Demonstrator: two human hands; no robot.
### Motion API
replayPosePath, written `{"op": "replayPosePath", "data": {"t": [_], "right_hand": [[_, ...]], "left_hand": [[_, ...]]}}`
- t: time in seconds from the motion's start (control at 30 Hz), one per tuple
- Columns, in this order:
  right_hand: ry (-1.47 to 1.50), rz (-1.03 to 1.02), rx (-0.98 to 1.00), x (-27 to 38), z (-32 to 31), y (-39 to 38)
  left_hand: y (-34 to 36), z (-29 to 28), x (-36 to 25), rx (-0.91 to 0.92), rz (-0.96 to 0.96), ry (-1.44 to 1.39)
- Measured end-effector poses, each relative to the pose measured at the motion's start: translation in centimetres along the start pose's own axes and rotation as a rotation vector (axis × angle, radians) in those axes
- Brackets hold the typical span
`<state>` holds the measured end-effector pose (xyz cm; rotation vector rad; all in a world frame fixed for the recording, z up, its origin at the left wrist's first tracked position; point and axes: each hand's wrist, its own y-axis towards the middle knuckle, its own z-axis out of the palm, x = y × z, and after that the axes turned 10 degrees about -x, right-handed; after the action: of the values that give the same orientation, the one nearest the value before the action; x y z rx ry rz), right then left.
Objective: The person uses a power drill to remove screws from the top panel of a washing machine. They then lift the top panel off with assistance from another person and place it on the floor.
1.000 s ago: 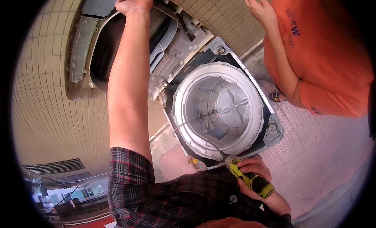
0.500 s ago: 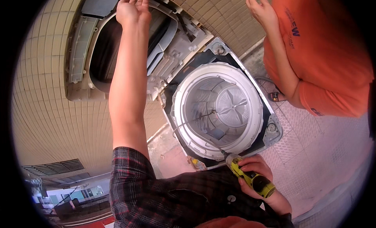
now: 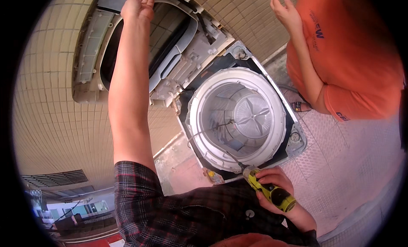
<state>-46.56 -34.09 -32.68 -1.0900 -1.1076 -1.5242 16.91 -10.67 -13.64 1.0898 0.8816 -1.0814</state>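
Note:
My right hand (image 3: 278,183) is wrapped around a yellow-green and black cordless drill (image 3: 265,187), whose long bit points over the near rim of the washing machine tub (image 3: 199,119). The white drum with its star-ribbed pulsator (image 3: 253,115) lies exposed in the open cabinet. My left arm stretches far up to the left, across the raised top cover (image 3: 187,73) of the machine. At its end my left hand (image 3: 139,8) has extended fingers, partly cut off by the picture's edge, beside the cover's frame; whether it touches the cover I cannot tell.
A person in an orange shirt (image 3: 348,56) stands at the right, one hand (image 3: 287,13) raised. A thin grey hose (image 3: 208,130) crosses the drum's opening. The beige tiled wall (image 3: 51,98) runs behind the cover. Pinkish paving (image 3: 335,162) lies around the machine.
My left arm has shifted slightly left. The raised cover has moved a little up and right, and its dark lid panel reflects more of the wall. The drill has barely moved.

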Motion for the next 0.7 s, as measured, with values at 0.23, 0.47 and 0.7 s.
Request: {"op": "replayPosePath", "data": {"t": [0.23, 0.47, 0.7], "right_hand": [[0.066, 0.082, -0.141, 0.7, -0.5, -1.7], [0.188, 0.113, -0.240, 1.7, 0.2, -2.1], [0.066, 0.054, -0.156, 2.0, 3.6, -0.4]], "left_hand": [[-12.4, 4.3, 3.2, 0.139, 0.046, 0.014], [-39.3, -5.9, 5.7, 0.296, -0.238, 0.605], [-59.3, -16.6, 3.0, -0.034, -0.247, 0.574]]}}
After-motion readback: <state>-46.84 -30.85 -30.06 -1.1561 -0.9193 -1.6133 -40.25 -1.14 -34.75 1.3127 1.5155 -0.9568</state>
